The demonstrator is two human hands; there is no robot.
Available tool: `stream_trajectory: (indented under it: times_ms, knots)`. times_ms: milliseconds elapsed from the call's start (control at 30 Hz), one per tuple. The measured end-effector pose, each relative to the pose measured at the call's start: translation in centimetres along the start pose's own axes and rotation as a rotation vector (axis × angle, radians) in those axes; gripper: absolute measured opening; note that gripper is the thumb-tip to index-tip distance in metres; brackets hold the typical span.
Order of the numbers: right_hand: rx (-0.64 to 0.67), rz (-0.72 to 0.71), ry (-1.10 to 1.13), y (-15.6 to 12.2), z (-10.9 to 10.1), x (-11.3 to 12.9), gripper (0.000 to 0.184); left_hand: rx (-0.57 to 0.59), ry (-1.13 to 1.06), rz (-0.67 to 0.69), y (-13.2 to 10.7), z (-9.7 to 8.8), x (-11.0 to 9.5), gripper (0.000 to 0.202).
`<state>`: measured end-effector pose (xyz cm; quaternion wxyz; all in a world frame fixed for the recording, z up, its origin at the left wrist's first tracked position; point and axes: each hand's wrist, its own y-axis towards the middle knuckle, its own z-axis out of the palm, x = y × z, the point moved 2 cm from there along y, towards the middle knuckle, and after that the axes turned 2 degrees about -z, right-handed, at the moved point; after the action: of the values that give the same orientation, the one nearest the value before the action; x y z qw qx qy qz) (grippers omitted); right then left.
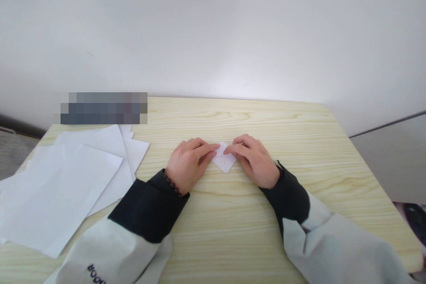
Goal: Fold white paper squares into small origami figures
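A small folded piece of white paper (pixel 225 163), diamond-shaped with one corner toward me, lies on the wooden table between my hands. My left hand (pixel 190 161) pinches its left corner between thumb and forefinger; a dark bead bracelet circles that wrist. From the other side, my right hand (pixel 254 158) has its forefinger on the paper's upper right part, with the thumb at the right edge. A crease runs across the paper. Its upper left and right edges are partly hidden under my fingers.
Several loose white sheets (pixel 63 191) overlap on the left of the table (pixel 229 235). Behind them, at the back left, is a blurred-out dark object (pixel 103 110). A white wall (pixel 213 31) rises at the table's far edge.
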<state>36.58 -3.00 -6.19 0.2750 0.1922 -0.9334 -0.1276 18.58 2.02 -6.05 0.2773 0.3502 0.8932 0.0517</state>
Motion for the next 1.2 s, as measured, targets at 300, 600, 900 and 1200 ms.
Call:
stream_trajectory:
  times_ms: [300,600,900,1200]
  knots:
    - [0.011,-0.086,0.022,0.0,0.1,-0.5,0.044,0.009,0.019,-0.036,0.1,0.1,-0.2,0.021]
    - [-0.042,-0.150,0.094,0.0,-0.5,-1.3,0.039,-0.037,0.094,-0.139,-0.1,-0.2,-0.3,0.014]
    - [-0.082,-0.210,0.121,-0.1,-1.0,-2.0,0.037,-0.007,0.062,-0.035,-0.2,-0.1,-0.4,0.015]
    - [-0.039,-0.094,0.097,0.3,-0.7,-0.9,0.012,-0.114,0.128,0.025,-0.4,0.0,-0.1,0.021]
